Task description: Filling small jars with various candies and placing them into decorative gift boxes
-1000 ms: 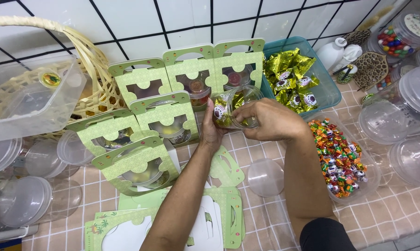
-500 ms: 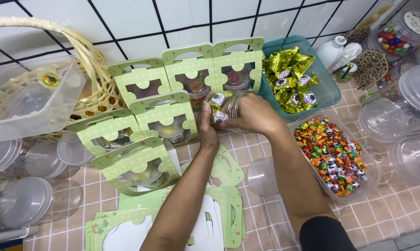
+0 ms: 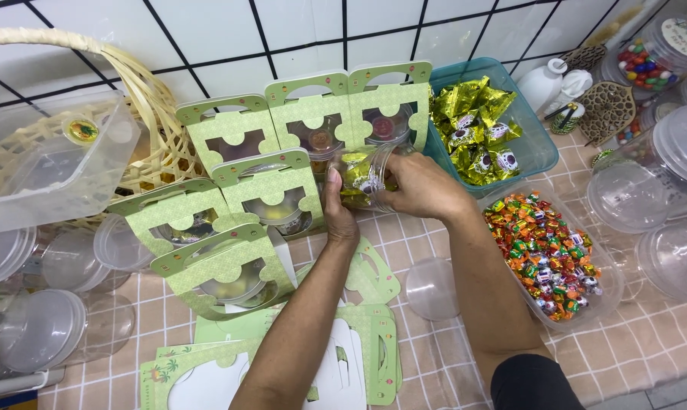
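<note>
Two hands: a clear round plastic jar with gold-wrapped sweets inside [image 3: 366,178] is held between them, above the back middle of the worktop.
Left hand [image 3: 336,209]: its grip is closed on the jar's near left side, thumb upright against the wall.
Right hand [image 3: 423,188]: its grip is wrapped round the jar from the right, fingers curled over the side.
Worktop [image 3: 450,357]: covered by a peach cloth checked with white lines.
Wall [image 3: 206,45]: white tiles with dark grout lines, rising straight behind the things.
Green cardboard gift boxes with cut-out windows [image 3: 275,190]: stood in rows just behind and left of the jar.
Flat green box blanks [image 3: 366,342]: laid under the forearms at the near edge.
Teal plastic tub of gold-wrapped sweets [image 3: 537,144]: just right of the jar.
Clear tray of mixed coloured sweets [image 3: 548,250]: near the right forearm.
Woven straw basket [image 3: 150,114]: at back left.
Empty clear jars and lids [image 3: 39,326]: along both sides.
</note>
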